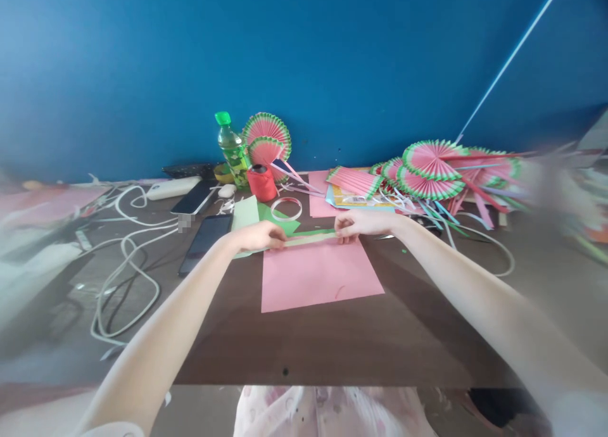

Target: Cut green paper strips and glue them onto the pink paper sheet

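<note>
A pink paper sheet (320, 275) lies flat on the dark table in front of me. Along its far edge runs a pale green paper strip (311, 239), with a darker green edge behind it. My left hand (260, 235) is closed on the strip's left end, fingertips pinched together. At the other end my right hand (355, 224) pinches the strip between thumb and fingers. Just beyond the left hand are a light green sheet (246, 213) and a darker green sheet (270, 218), partly covered. A roll of tape (286, 200) rests on the green paper.
Pleated watermelon fans (434, 159) pile up at the back right; others lean by a green-capped bottle (232, 152). A red container (261, 182) stands near them. Left are a phone (205, 244), another phone (194, 197) and looped white cables (126, 266). A blue wall (304, 63) rises behind.
</note>
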`<state>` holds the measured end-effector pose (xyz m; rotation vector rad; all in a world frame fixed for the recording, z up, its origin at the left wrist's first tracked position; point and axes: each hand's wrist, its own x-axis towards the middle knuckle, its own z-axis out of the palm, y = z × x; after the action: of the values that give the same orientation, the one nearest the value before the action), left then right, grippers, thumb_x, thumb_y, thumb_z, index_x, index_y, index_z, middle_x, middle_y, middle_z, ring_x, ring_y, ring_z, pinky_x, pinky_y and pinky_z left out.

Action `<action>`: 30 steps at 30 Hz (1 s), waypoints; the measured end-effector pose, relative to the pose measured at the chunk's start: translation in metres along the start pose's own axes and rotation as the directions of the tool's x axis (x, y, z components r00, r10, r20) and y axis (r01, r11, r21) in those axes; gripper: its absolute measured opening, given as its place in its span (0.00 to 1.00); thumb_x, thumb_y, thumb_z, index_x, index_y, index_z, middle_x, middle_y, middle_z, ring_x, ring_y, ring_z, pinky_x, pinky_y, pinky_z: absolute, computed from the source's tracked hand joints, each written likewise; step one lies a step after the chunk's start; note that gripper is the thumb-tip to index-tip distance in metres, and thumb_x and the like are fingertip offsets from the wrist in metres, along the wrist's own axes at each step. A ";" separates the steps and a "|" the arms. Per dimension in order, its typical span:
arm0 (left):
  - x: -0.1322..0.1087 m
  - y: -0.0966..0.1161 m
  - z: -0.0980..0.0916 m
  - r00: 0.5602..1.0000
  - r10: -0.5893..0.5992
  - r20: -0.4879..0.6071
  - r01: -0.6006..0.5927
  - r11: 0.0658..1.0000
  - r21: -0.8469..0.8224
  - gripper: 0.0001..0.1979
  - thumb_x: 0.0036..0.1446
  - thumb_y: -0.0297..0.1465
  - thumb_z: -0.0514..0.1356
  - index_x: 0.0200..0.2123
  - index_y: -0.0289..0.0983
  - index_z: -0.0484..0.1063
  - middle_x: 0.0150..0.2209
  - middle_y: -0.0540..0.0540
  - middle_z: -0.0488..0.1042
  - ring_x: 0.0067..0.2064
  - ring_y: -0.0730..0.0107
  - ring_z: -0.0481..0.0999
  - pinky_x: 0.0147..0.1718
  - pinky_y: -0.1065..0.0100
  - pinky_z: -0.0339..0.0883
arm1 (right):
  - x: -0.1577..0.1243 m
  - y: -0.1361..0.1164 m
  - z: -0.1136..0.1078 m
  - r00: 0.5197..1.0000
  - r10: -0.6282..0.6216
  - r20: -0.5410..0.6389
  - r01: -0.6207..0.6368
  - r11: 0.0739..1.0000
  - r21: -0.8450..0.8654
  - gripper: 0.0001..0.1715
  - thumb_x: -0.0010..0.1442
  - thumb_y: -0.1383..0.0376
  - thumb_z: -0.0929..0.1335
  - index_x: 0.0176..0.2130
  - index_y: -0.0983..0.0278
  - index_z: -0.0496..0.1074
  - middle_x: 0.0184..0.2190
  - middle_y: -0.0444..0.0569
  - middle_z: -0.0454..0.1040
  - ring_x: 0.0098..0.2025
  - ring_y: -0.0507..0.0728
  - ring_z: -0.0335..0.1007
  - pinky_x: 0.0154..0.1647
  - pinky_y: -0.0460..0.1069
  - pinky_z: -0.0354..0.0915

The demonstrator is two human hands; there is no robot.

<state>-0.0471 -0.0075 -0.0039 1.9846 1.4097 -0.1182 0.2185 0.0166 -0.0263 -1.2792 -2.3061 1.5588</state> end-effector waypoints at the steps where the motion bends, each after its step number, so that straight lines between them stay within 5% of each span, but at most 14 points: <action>1: 0.001 0.003 0.002 1.000 -0.001 0.002 0.001 1.000 0.006 0.18 0.45 0.42 0.58 0.36 0.35 0.72 0.35 0.48 0.75 0.36 0.67 0.70 0.35 0.71 0.60 | -0.004 0.004 -0.001 1.000 -0.005 -0.002 0.005 1.000 0.000 0.13 0.50 0.58 0.68 0.29 0.65 0.65 0.31 0.51 0.74 0.31 0.53 0.69 0.34 0.48 0.64; 12: 0.013 0.015 0.005 0.997 0.055 0.054 -0.056 0.998 0.009 0.13 0.45 0.38 0.58 0.32 0.36 0.73 0.31 0.49 0.74 0.31 0.72 0.68 0.30 0.73 0.58 | -0.026 0.017 -0.018 0.998 0.031 -0.058 -0.036 0.995 -0.096 0.11 0.47 0.58 0.68 0.27 0.64 0.67 0.22 0.40 0.64 0.22 0.47 0.56 0.25 0.45 0.54; 21: 0.012 -0.002 -0.014 0.996 0.031 0.083 -0.026 0.998 -0.062 0.11 0.43 0.36 0.59 0.30 0.35 0.72 0.24 0.51 0.69 0.26 0.76 0.65 0.26 0.74 0.58 | -0.030 0.018 -0.033 0.996 0.077 -0.044 -0.077 0.997 -0.009 0.13 0.46 0.57 0.69 0.27 0.64 0.67 0.22 0.42 0.66 0.23 0.48 0.58 0.25 0.45 0.55; 30: 0.017 -0.007 -0.013 0.994 0.001 0.111 0.011 0.995 -0.100 0.12 0.40 0.35 0.60 0.31 0.35 0.73 0.27 0.50 0.73 0.29 0.74 0.69 0.27 0.74 0.60 | -0.029 0.026 -0.038 0.991 0.137 -0.012 -0.137 0.985 -0.103 0.16 0.46 0.53 0.69 0.26 0.64 0.69 0.20 0.43 0.66 0.22 0.49 0.58 0.25 0.46 0.56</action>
<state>-0.0499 0.0150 -0.0054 1.8638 1.3242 -0.1544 0.2711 0.0284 -0.0180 -1.4939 -2.3708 1.4894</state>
